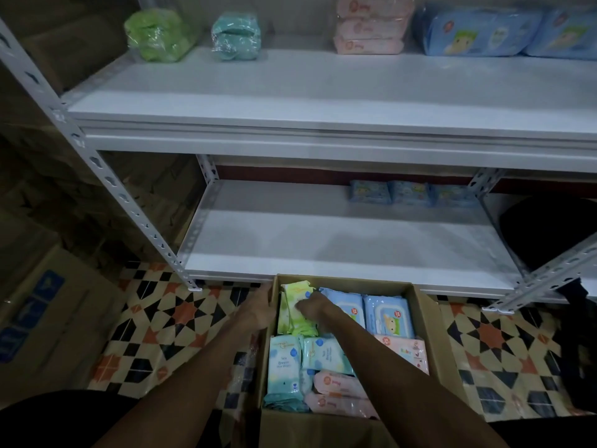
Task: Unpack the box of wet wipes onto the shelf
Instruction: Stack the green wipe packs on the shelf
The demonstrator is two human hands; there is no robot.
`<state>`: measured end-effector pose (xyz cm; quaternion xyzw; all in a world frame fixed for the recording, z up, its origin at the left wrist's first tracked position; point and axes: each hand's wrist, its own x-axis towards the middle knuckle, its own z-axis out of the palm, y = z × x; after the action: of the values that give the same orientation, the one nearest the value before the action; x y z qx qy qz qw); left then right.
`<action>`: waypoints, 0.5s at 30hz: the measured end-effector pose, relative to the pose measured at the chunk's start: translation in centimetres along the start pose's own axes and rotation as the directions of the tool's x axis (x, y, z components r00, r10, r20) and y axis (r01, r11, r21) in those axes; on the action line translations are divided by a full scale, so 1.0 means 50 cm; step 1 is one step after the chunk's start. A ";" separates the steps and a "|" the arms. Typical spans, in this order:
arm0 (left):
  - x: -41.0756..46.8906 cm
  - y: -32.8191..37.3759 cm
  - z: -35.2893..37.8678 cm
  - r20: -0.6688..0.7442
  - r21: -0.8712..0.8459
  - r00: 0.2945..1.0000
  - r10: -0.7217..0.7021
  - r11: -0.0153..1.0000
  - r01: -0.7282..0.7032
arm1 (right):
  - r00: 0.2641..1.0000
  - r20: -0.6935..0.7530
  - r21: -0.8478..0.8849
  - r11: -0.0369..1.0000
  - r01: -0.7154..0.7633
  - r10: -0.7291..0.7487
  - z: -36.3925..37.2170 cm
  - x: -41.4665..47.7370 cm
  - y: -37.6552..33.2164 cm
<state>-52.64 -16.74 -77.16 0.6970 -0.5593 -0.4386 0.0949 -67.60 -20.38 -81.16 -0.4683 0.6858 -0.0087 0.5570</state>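
An open cardboard box [431, 331] stands on the floor in front of the white shelf unit, full of wet wipe packs. At its far left lies a green pack [292, 320]. My right hand [312, 307] reaches into the box and grips that pack from above. My left hand [258, 307] lies flat against the outside of the box's left wall, fingers pointing at the far corner. Light blue packs [389, 315], teal packs [284, 367] and pink packs [339, 388] fill the rest of the box.
The lower shelf [323, 240] holds three small blue packs [410, 193] at the back. On the upper shelf [290, 88] are green [158, 35], teal [235, 35], pink [371, 27] and blue [481, 33] bundles. Cardboard cartons [42, 324] stand to the left, a dark object [546, 234] to the right.
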 end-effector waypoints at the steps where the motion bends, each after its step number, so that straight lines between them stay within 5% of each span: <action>1: 0.005 -0.004 -0.001 -0.004 0.000 1.000 0.008 1.000 -0.008 | 1.000 -0.001 0.019 1.000 -0.009 0.009 0.000 -0.004 -0.006; 7: 0.018 -0.009 -0.007 -0.009 0.018 1.000 -0.003 1.000 0.003 | 0.996 0.088 0.020 1.000 0.018 -0.020 0.021 -0.019 -0.044; 15: 0.028 -0.006 0.002 -0.027 0.052 1.000 -0.007 0.999 0.008 | 0.990 0.092 0.561 0.816 -0.140 0.107 0.028 0.081 0.034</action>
<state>-52.52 -17.81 -78.10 0.7071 -0.5666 -0.4149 0.0823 -67.33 -21.37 -85.66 -0.2364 0.6655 -0.1624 0.6890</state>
